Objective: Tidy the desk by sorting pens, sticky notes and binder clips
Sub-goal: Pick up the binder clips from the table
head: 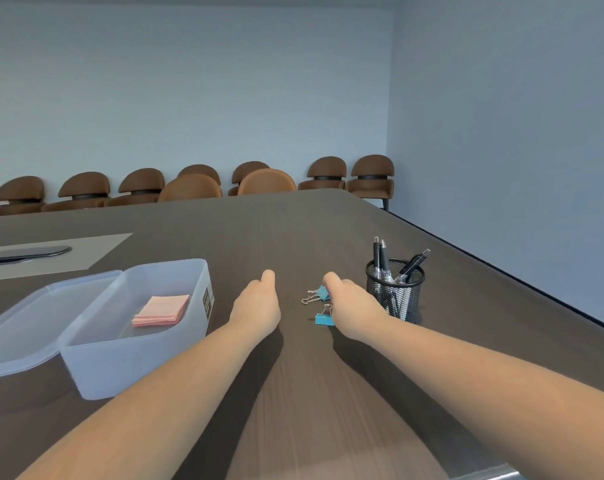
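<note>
Two teal binder clips [319,304] on table, handles pointing left and away, right hand [354,306] touching, grip unclear

**Chairs, Walls and a Dark Table**

A dark wood-grain table [293,230] fills the lower frame. At left centre, a grey mat [96,249] carries a flat black device [26,252]. Brown upholstered chairs [328,173] line the pale blue wall [189,81] across the middle.
</note>
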`<action>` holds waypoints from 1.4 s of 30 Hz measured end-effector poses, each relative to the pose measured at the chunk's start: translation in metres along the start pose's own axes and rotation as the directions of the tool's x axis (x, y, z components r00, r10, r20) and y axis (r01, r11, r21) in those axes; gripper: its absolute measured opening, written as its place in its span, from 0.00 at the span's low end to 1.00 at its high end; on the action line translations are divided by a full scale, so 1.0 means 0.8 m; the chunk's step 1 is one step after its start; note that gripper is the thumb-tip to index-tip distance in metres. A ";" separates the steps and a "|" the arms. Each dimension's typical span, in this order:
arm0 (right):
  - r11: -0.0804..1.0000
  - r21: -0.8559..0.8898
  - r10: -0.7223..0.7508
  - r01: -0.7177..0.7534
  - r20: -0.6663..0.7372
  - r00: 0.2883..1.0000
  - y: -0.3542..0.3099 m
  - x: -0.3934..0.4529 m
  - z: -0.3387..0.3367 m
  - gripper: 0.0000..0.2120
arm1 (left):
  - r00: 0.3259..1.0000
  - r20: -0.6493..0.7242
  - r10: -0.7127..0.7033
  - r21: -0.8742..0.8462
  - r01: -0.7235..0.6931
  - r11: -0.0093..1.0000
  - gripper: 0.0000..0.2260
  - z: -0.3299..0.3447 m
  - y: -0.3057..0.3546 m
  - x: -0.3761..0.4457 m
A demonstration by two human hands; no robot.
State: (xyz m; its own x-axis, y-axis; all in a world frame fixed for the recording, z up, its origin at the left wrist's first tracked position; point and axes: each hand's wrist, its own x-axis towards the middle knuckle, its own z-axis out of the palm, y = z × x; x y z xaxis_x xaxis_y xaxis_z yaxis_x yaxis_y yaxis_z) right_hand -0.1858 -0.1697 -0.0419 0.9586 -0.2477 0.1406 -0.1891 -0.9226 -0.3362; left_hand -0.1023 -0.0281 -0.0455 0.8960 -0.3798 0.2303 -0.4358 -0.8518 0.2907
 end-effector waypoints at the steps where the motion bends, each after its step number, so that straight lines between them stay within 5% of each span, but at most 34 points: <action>1: 0.999 0.012 0.034 -0.034 -0.010 0.999 0.002 0.005 0.000 0.13 | 1.000 -0.004 -0.008 -0.029 0.007 1.000 0.03 0.001 0.006 0.009; 4: 0.992 0.070 0.107 -0.105 -0.023 0.994 0.006 0.015 0.006 0.14 | 0.999 0.032 -0.010 -0.068 0.012 0.998 0.03 0.011 0.025 0.033; 11: 0.969 0.217 0.130 -0.121 -0.027 0.991 0.010 0.023 0.028 0.11 | 0.977 0.207 0.054 -0.130 -0.027 0.991 0.25 0.042 0.052 0.069; 18: 0.994 0.084 0.063 -0.063 0.004 0.998 0.012 0.025 0.034 0.13 | 0.943 0.320 0.091 -0.063 -0.075 0.995 0.19 0.058 0.065 0.083; 28: 0.984 -0.114 -0.128 0.136 0.077 0.989 0.023 0.026 0.040 0.14 | 0.949 0.305 0.086 -0.039 -0.078 0.996 0.06 0.057 0.057 0.090; 34: 0.960 -0.118 -0.251 0.254 0.043 0.967 0.034 0.032 0.041 0.21 | 0.980 0.201 0.011 -0.201 0.030 0.979 0.13 0.056 0.052 0.082; 42: 0.958 -0.065 -0.280 0.279 -0.011 0.960 0.030 0.036 0.045 0.11 | 0.982 0.184 -0.034 -0.203 0.072 0.976 0.17 0.050 0.049 0.087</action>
State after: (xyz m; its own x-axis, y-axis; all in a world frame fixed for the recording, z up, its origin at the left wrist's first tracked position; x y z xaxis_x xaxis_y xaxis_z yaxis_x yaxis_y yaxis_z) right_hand -0.1551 -0.1888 -0.0794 0.9708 0.0176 0.2393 0.0725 -0.9722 -0.2226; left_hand -0.0539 -0.1021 -0.0550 0.9108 -0.4103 0.0456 -0.3784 -0.7858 0.4893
